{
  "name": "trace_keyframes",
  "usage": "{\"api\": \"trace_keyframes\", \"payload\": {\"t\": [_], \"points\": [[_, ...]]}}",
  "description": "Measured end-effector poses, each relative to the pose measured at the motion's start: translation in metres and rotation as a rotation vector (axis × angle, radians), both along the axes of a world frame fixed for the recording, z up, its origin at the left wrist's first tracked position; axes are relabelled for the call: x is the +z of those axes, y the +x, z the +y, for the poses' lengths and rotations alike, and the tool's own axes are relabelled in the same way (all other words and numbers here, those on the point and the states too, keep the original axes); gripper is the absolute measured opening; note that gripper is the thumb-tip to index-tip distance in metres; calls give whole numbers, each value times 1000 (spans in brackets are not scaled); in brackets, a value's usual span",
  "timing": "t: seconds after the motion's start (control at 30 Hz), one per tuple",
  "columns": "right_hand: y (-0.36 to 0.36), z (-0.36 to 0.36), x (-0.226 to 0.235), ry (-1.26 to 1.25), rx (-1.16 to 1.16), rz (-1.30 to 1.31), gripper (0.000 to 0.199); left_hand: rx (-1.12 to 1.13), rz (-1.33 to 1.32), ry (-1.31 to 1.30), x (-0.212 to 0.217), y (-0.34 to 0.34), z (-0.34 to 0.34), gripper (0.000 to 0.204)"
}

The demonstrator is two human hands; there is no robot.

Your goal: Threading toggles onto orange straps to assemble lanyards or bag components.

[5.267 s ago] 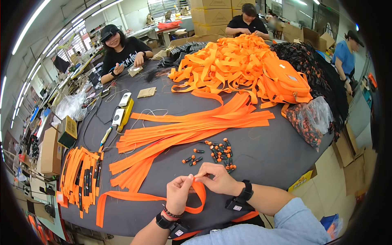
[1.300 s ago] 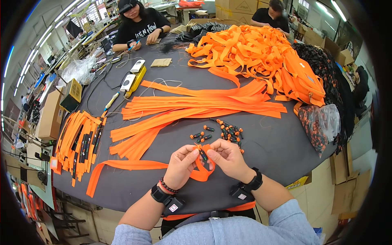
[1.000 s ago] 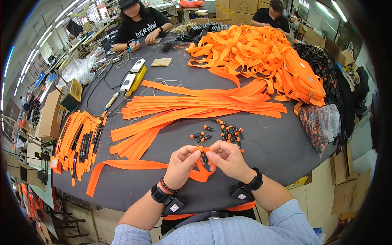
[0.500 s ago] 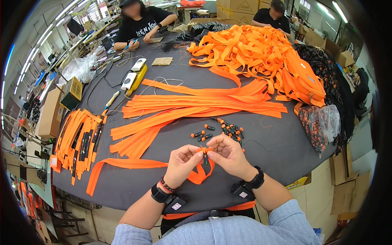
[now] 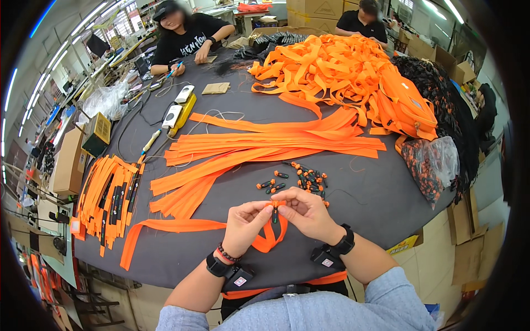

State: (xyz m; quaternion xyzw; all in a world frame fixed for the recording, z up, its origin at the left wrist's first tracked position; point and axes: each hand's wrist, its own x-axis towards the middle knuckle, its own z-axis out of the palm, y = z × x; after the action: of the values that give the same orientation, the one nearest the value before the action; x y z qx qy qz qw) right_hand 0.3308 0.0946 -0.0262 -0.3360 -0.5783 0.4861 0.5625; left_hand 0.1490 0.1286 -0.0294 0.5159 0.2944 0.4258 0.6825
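My left hand (image 5: 247, 225) is closed, its thumb and fingers pinching a long flat orange strip (image 5: 182, 223) that looks like zipper tape. Close beside it, my right hand (image 5: 310, 216) pinches the same strip. Between the thumbs, a black zipper pull (image 5: 275, 214) with a green tip hangs from the pinched part; fingers partly hide how it is joined. A loop of the strip (image 5: 269, 243) droops below my hands, and the rest trails left over the table. Just beyond my fingers lie several loose black pulls with orange knots (image 5: 309, 177).
Orange strips (image 5: 265, 146) lie across the dark table (image 5: 381, 193), with a large orange heap (image 5: 326, 66) behind. Short orange-and-black pieces (image 5: 110, 198) sit at left, near a yellow power strip (image 5: 184, 113). At right is a clear plastic bag (image 5: 433, 165). Two people work across the table.
My right fingers, raised and spread above the strip before, have curled down and closed on it. The pull stays between my thumbs. The view has shifted slightly.
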Motion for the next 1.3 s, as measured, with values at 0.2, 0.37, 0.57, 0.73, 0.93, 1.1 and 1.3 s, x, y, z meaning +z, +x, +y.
{"api": "trace_keyframes", "payload": {"t": [0.2,0.37,0.57,0.73,0.93,1.1,1.3], "points": [[3,-1,2,47,-39,-85,24,-5,-26,9,-2,1,-1,18],[5,-2,3,80,-34,-122,25,2,-40,17,-2,3,-1,17],[-5,0,12,76,-18,-65,25,-23,-72,-15,-5,-1,-2,16],[6,-5,7,81,-38,-113,29,-25,5,25,-4,5,-3,18],[1,-1,8,95,-37,-111,25,3,-1,48,0,4,-6,17],[3,-3,10,78,-22,-101,22,8,-32,81,-10,3,-3,18],[1,-4,10,54,-46,-54,25,4,-36,33,-6,3,-4,19]]}}
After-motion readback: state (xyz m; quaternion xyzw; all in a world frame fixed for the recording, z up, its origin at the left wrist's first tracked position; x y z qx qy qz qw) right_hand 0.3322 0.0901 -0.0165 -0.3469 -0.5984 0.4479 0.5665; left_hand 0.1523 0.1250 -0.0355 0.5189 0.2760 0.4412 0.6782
